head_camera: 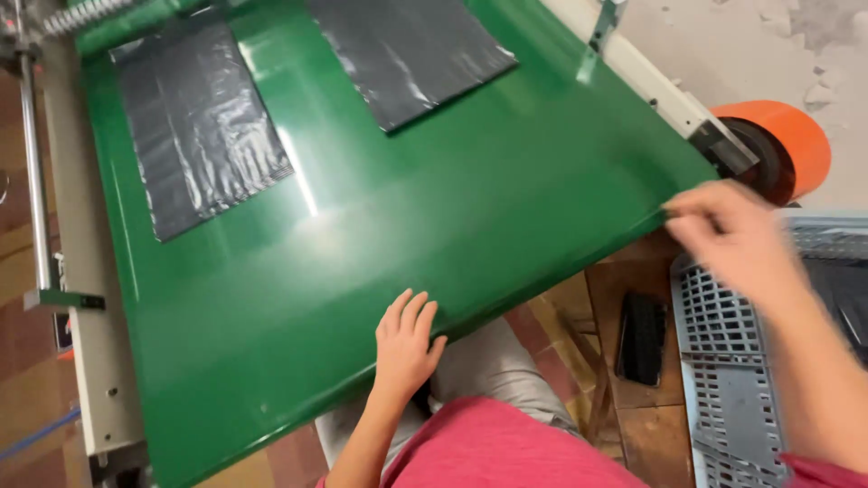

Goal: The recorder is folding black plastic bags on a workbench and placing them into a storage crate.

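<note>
A person in a pink top sits at the near edge of a glossy green conveyor belt [380, 208], seen from above. The left hand [407, 339] lies flat on the belt's near edge, fingers together and stretched out, its grip open and holding nothing. The right hand [732, 239] is blurred at the belt's right corner, fingers loosely curled beside the edge; I cannot tell whether its grip holds anything.

Two flat black plastic bags lie farther up the belt, well away from both hands: one bag [199, 122] toward the left side, the other bag [407, 50] near the top middle. A grey slotted plastic crate [723, 361] stands to the right, under the right forearm. Beyond it is an orange roll [796, 145]. A dark flat object [642, 339] rests on a wooden surface beside the crate.
</note>
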